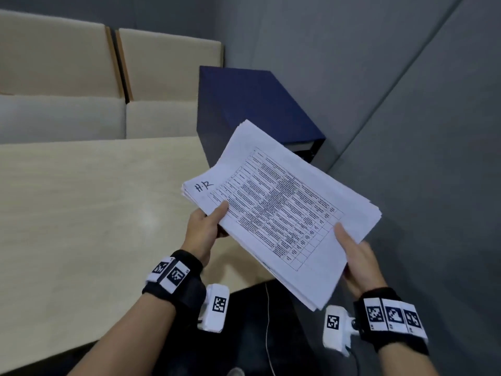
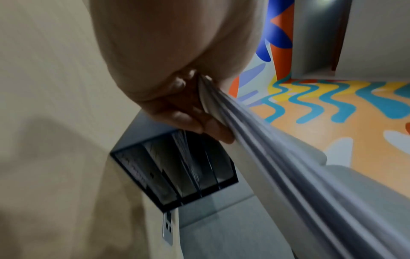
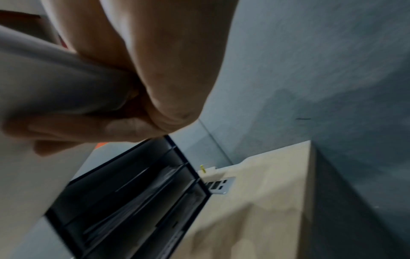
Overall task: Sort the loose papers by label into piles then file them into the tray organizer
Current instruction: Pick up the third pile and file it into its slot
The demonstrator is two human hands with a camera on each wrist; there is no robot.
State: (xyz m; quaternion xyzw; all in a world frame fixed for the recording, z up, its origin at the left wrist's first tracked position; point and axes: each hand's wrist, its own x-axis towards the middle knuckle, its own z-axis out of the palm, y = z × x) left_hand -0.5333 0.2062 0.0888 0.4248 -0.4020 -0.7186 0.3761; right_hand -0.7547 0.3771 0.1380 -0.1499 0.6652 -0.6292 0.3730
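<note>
A thick stack of white papers (image 1: 282, 210), its top sheet a printed table marked "H.R" by hand, hangs in the air over the table's right corner. My left hand (image 1: 206, 226) grips its near-left edge, thumb on top. My right hand (image 1: 352, 253) grips the near-right edge the same way. Just beyond the stack stands the dark blue tray organizer (image 1: 252, 104) against the grey wall. The wrist views show its open slots (image 2: 177, 171) (image 3: 137, 198) with some sheets inside, the stack's edge (image 2: 288, 166) (image 3: 55, 82) and my fingers (image 2: 195, 121) (image 3: 88, 128) curled beneath it.
A pale wooden table (image 1: 95, 213) spreads to the left. Beige upholstered seats (image 1: 108, 85) lie behind it. Grey felt walls (image 1: 406, 90) close the right side. A metal socket plate (image 3: 218, 185) sits in the table beside the organizer.
</note>
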